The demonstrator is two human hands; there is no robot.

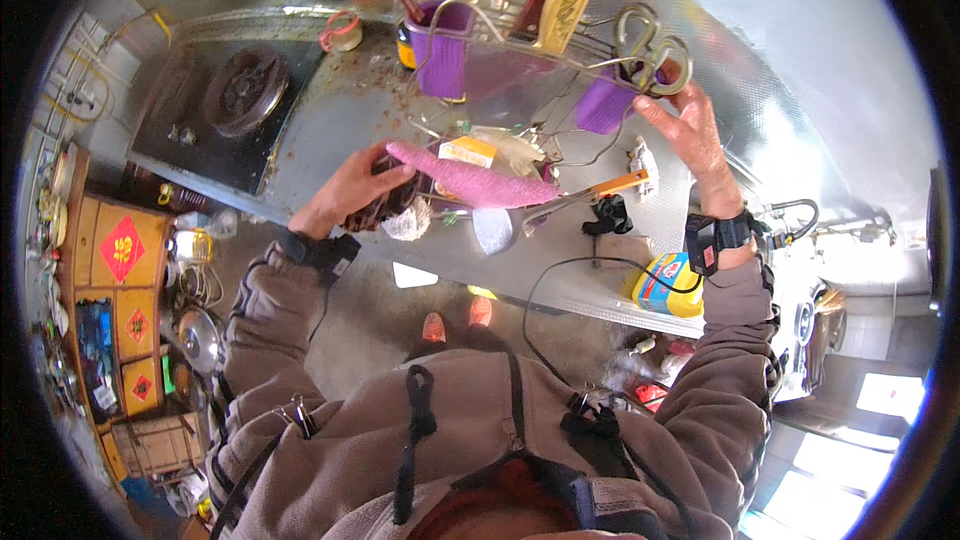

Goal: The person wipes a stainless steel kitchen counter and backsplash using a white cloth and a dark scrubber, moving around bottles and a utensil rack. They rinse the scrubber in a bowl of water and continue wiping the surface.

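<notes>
Above the counter, a wire rack (pixel 500 38) carries two purple holders. My left hand (pixel 352 188) is closed at the left end of a pink cloth (pixel 475 180), which stretches along the rack's near side. Below that hand sits a dark brown bundle, partly covered by it. My right hand (pixel 692 135) is raised at the right end, its thumb and fingers around the looped handles of scissors (pixel 678 52). The scissor blades are hidden in the right purple holder (pixel 603 103). Another purple holder (pixel 442 52) contains a brown stick.
A gold-labelled bottle (pixel 566 5) stands in the rack. A gas burner (pixel 245 90) is at the left, with a small jar (pixel 343 32) beside it. A yellow-and-blue container (pixel 667 285) stands near the counter's front edge at right. A black cable loops past it.
</notes>
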